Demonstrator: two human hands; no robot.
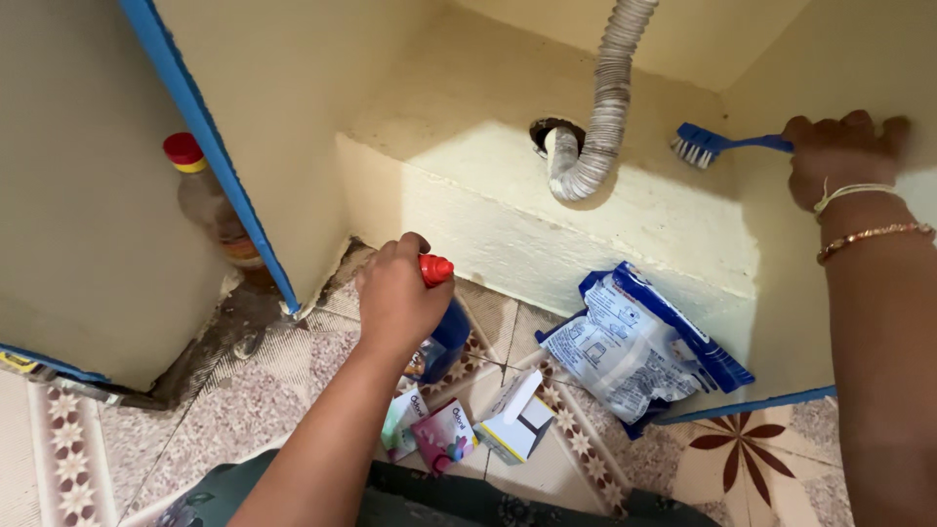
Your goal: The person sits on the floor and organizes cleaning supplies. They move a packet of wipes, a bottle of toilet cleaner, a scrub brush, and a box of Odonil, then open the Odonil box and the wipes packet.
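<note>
Head view looks down into an open under-sink cabinet with pale yellow walls and a raised step at the back. The left hand (395, 298) is clenched round the neck of a blue bottle (447, 337) with a red cap (435, 269), which stands on the tiled floor (244, 390) just in front of the step; the grip sits high, near the cap, as one takes a bottle to lift or steady it, and the forearm runs straight up from the bottom edge of the picture, wrist level. The right hand (841, 156) grasps the handle of a blue brush (705, 145), bristles turned down over the top of the step (468, 137), close to the grey corrugated drain hose (607, 107) that drops into a hole there; the arm enters from the right edge, wrist bent back, bangle and thread showing. A blue-and-white pouch (634, 346) leans against the face of the step, probably set aside to free the ledge. Small cartons (512, 422) and packets (439, 434) lie loose on the floor near the front edge. Outside the blue-edged cabinet door (210, 146), a clear bottle with a red cap (210, 200) stands in the floor's left corner.
</note>
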